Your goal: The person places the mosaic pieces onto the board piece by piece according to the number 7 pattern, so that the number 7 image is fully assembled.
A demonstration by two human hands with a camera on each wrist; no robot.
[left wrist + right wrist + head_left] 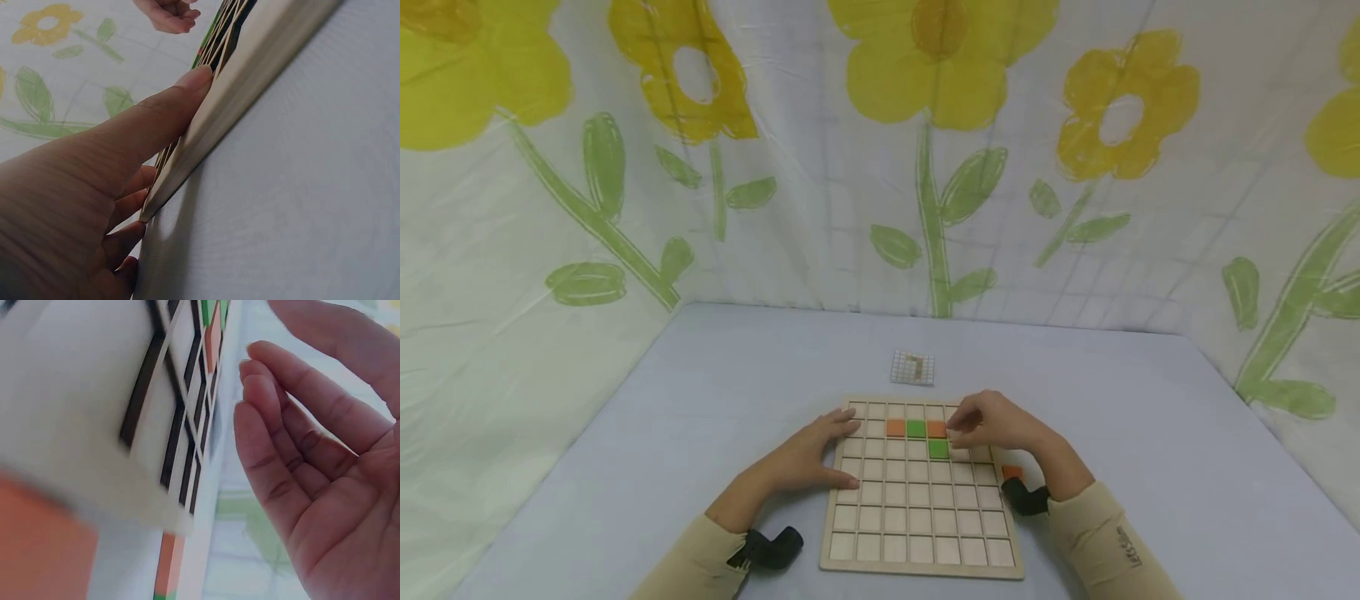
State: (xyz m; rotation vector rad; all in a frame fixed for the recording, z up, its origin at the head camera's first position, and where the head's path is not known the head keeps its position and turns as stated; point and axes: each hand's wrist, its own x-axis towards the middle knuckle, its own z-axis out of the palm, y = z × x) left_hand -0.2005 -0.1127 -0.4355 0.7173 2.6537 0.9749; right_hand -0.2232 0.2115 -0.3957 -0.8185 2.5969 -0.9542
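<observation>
A wooden grid board (895,522) lies in front of me on the table. Its second row from the top holds an orange tile (896,428), a green tile (916,428) and another orange tile (936,428); below the last one sits a second green tile (938,449). My left hand (815,452) rests on the board's left edge, fingers spread, its thumb (156,115) over the frame. Over the upper right cells hovers my right hand (1000,421), beside the right-hand orange tile. In the right wrist view its loosely bent fingers (269,459) hold nothing.
A small card with a printed grid pattern (913,367) lies behind the board. Right of the board is a loose orange tile (1012,472), partly behind the black wrist strap (1026,497). A flowered curtain (820,208) hangs beyond the table's back edge.
</observation>
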